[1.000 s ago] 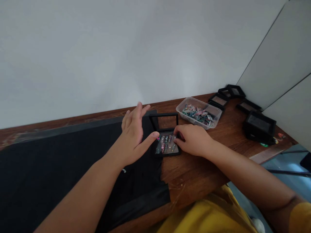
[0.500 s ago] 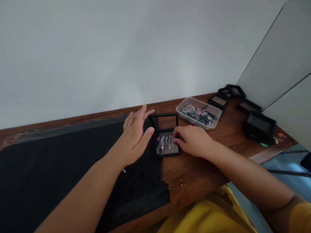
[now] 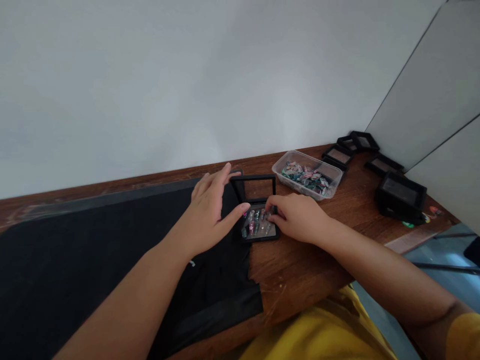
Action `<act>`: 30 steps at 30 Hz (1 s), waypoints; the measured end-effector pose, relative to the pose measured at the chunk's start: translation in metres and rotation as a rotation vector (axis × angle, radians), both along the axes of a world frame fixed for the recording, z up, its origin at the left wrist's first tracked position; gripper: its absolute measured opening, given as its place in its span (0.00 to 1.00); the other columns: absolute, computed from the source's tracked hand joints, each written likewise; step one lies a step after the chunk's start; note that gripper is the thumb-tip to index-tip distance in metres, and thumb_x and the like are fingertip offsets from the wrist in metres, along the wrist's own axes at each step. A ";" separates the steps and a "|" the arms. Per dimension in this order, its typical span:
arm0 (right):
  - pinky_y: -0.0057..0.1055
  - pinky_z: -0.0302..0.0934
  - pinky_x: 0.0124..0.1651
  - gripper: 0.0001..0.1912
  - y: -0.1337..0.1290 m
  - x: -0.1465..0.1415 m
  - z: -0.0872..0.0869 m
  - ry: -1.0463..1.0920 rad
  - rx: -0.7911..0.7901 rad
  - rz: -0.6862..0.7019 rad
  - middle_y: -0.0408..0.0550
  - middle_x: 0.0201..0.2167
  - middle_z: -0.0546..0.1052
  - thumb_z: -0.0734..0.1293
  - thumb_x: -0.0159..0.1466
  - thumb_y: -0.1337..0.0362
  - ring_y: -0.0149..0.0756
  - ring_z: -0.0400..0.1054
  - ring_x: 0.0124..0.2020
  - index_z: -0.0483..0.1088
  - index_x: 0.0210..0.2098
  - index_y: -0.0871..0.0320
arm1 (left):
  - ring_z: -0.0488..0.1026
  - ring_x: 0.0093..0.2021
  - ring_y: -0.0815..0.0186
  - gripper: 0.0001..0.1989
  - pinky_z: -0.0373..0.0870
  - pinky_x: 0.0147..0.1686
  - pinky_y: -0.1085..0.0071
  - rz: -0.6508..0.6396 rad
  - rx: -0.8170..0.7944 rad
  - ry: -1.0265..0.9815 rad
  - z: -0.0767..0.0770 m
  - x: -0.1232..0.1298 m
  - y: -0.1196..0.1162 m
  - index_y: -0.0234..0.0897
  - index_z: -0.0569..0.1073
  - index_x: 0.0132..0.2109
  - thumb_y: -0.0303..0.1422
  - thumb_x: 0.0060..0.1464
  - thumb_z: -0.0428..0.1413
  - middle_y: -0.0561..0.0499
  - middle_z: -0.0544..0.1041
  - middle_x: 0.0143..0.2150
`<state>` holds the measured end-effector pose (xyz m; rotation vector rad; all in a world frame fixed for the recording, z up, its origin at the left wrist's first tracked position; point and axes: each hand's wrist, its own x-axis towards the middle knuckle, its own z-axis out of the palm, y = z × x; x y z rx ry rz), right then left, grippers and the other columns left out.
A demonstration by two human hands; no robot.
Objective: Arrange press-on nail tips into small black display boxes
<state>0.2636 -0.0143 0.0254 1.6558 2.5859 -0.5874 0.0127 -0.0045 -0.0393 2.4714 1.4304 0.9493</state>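
Note:
A small black case lies at the mat's right edge, its windowed lid raised at the back. Inside it, decorated press-on nails stand in two rows, pink, green and clear. The thumb and forefinger of my right hand are pinched on a press-on nail at the upper right of the case; the fingertips mostly hide it. My left hand is open at the case's left side, fingers stretched out toward the lid and the thumb over the case's left part. It holds nothing.
Behind my right hand stands a clear plastic tub full of loose press-on nails. More black cases are stacked and scattered at the right. A black mat covers the left of the wooden table, which meets a white wall.
My left thumb has moved right, from beside the case to over its left part. The right fingertips have shifted slightly at the upper right nails.

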 end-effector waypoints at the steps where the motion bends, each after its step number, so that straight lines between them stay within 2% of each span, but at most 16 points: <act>1: 0.34 0.57 0.42 0.13 0.000 0.000 0.000 0.006 0.001 0.001 0.48 0.43 0.87 0.70 0.77 0.62 0.46 0.80 0.48 0.81 0.59 0.52 | 0.66 0.77 0.36 0.43 0.55 0.79 0.29 0.011 -0.010 0.008 0.001 0.000 0.000 0.46 0.45 0.85 0.53 0.75 0.52 0.36 0.70 0.77; 6: 0.35 0.61 0.44 0.14 0.001 -0.001 0.001 0.001 -0.009 -0.012 0.49 0.43 0.87 0.70 0.77 0.62 0.46 0.80 0.49 0.82 0.59 0.51 | 0.65 0.77 0.37 0.38 0.58 0.78 0.31 0.038 -0.050 0.064 0.009 -0.002 0.003 0.47 0.60 0.81 0.54 0.71 0.55 0.40 0.71 0.77; 9: 0.35 0.65 0.48 0.15 0.001 -0.001 0.002 -0.004 -0.019 -0.009 0.50 0.46 0.88 0.70 0.77 0.63 0.46 0.81 0.50 0.83 0.59 0.51 | 0.66 0.76 0.37 0.37 0.60 0.77 0.31 0.045 -0.064 0.080 0.011 -0.003 0.004 0.45 0.63 0.79 0.54 0.71 0.55 0.39 0.72 0.76; 11: 0.36 0.66 0.50 0.16 0.001 -0.001 0.002 -0.009 -0.021 -0.002 0.50 0.48 0.88 0.69 0.77 0.63 0.47 0.81 0.51 0.84 0.60 0.50 | 0.67 0.76 0.37 0.40 0.61 0.77 0.32 0.030 -0.063 0.071 0.011 -0.004 0.004 0.46 0.60 0.80 0.55 0.70 0.57 0.39 0.72 0.77; 16: 0.38 0.67 0.51 0.17 0.002 0.001 0.001 0.003 -0.005 0.007 0.50 0.47 0.88 0.69 0.77 0.63 0.49 0.82 0.52 0.83 0.62 0.51 | 0.63 0.79 0.32 0.60 0.66 0.75 0.32 0.002 -0.083 0.042 0.009 -0.015 0.001 0.48 0.47 0.85 0.64 0.59 0.65 0.36 0.64 0.82; 20: 0.36 0.66 0.49 0.16 0.003 0.002 -0.001 0.028 -0.001 0.010 0.50 0.45 0.88 0.70 0.77 0.63 0.47 0.81 0.50 0.84 0.60 0.51 | 0.59 0.80 0.26 0.71 0.65 0.74 0.28 0.020 -0.129 0.079 0.000 -0.026 0.003 0.50 0.40 0.86 0.65 0.50 0.71 0.34 0.58 0.84; 24: 0.36 0.65 0.48 0.16 0.002 0.002 0.000 0.034 0.005 0.003 0.50 0.46 0.88 0.70 0.77 0.64 0.46 0.81 0.50 0.83 0.61 0.51 | 0.58 0.81 0.28 0.72 0.62 0.76 0.29 0.012 -0.179 0.105 -0.008 -0.025 0.005 0.52 0.40 0.86 0.64 0.49 0.72 0.35 0.57 0.85; 30: 0.35 0.64 0.47 0.17 0.000 0.001 0.002 0.030 0.007 0.006 0.50 0.44 0.88 0.71 0.76 0.63 0.46 0.80 0.49 0.82 0.62 0.53 | 0.57 0.82 0.28 0.71 0.59 0.78 0.29 -0.003 -0.177 0.111 -0.007 -0.021 0.003 0.50 0.41 0.87 0.63 0.50 0.71 0.35 0.56 0.85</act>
